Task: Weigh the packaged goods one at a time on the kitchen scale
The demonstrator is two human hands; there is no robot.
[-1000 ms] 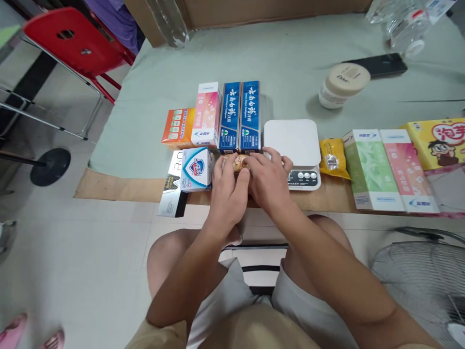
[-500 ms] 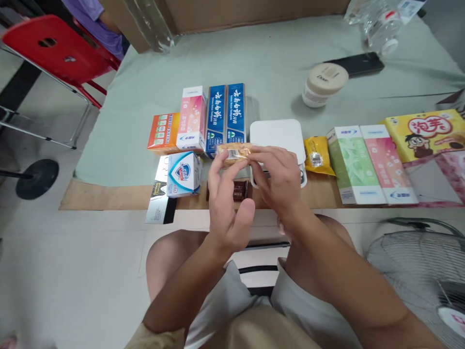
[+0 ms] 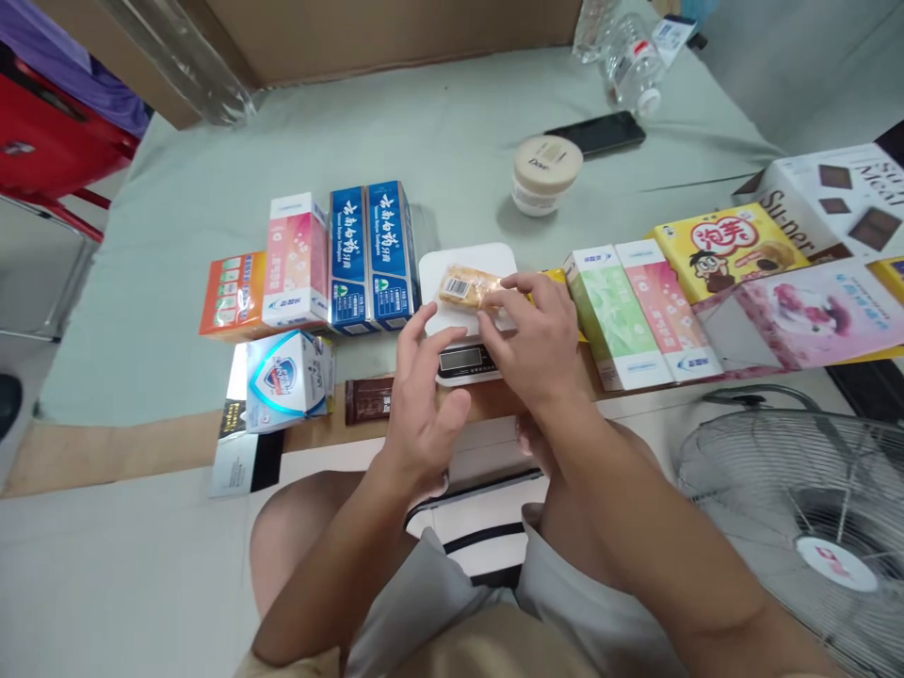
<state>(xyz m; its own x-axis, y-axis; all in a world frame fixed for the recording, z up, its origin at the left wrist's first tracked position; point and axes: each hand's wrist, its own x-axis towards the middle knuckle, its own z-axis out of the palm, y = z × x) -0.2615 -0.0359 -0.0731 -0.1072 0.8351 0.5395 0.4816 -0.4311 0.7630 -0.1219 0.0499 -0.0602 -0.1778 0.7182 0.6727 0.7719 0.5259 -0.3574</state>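
A worktop (image 3: 452, 151) in pale green, with a brown strip (image 3: 127, 447) along the near edge. An orange box (image 3: 233, 294) and two blue toothpaste boxes (image 3: 349, 250) stand left of a white scale (image 3: 461, 360), a green box (image 3: 607, 315) and yellow box (image 3: 731, 247) right. Farther back: lidded jar (image 3: 545, 179), black phone (image 3: 607, 134), clear bottle (image 3: 631, 71).

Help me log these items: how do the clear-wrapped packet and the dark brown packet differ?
The clear-wrapped packet shows golden contents; the dark brown packet is opaque. The clear-wrapped packet is pinched by the right hand over the scale; the dark brown packet lies on the table, partly hidden by the left hand. Both are elongated.
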